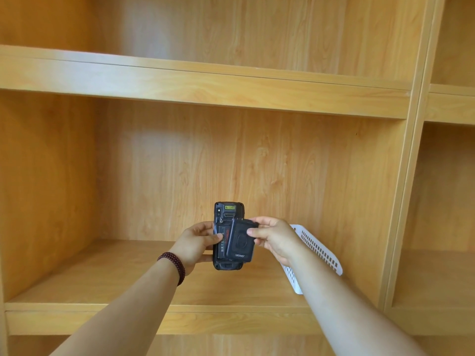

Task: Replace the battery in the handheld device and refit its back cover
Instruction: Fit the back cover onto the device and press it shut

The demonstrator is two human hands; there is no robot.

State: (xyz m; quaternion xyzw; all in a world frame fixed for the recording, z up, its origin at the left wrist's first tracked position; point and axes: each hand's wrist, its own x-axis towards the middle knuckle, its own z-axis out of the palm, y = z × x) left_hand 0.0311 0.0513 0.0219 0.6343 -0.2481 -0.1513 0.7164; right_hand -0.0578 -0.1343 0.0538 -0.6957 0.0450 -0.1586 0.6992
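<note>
A black handheld device stands upright in mid-air, its back facing me, in front of a wooden shelf. My left hand grips its left side, the thumb pressing on the battery that sits in the open compartment. My right hand holds the black back cover, which carries a white logo, tilted over the right half of the compartment. The cover hides part of the battery.
A white perforated plastic basket lies on the wooden shelf board behind my right forearm. Wooden shelf walls rise on the left and right, with another board above. A dark bead bracelet circles my left wrist.
</note>
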